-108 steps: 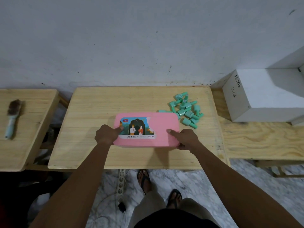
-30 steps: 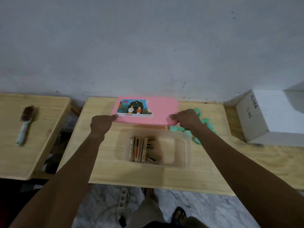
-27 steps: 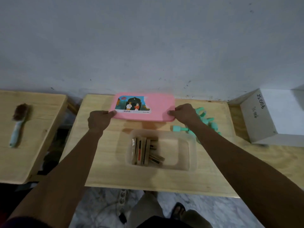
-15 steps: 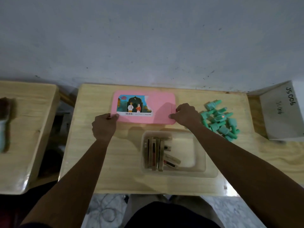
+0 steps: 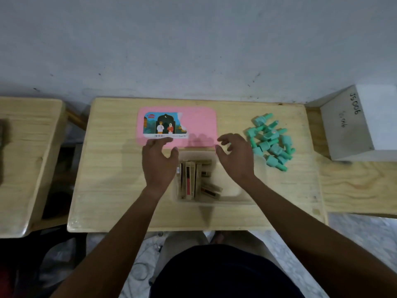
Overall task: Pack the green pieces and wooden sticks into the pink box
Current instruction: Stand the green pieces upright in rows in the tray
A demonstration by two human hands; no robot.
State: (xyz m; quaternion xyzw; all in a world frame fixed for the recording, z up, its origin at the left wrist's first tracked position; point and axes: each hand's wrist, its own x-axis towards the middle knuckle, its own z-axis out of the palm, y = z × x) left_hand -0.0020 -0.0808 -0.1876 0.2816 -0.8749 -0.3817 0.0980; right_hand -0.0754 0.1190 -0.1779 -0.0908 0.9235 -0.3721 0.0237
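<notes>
The pink lid (image 5: 197, 123) with a picture label lies flat at the back of the wooden table (image 5: 111, 181). In front of it stands the open translucent box base (image 5: 247, 196) with several wooden sticks (image 5: 191, 179) inside, on its left half. A pile of green pieces (image 5: 270, 140) lies on the table right of the box. My left hand (image 5: 159, 162) hovers open over the box's left edge, just below the lid. My right hand (image 5: 235, 158) hovers open over the box's right part, fingers spread, close to the green pile.
A white box (image 5: 361, 123) marked with handwriting stands on the wooden surface at the right. Another wooden table (image 5: 23, 160) is at the left with a gap between. A grey wall runs behind. My legs and a marble floor show below the table's front edge.
Both hands lifted the pink lid off the box, set it down at the back of the table, then let go and drew back toward the open box.
</notes>
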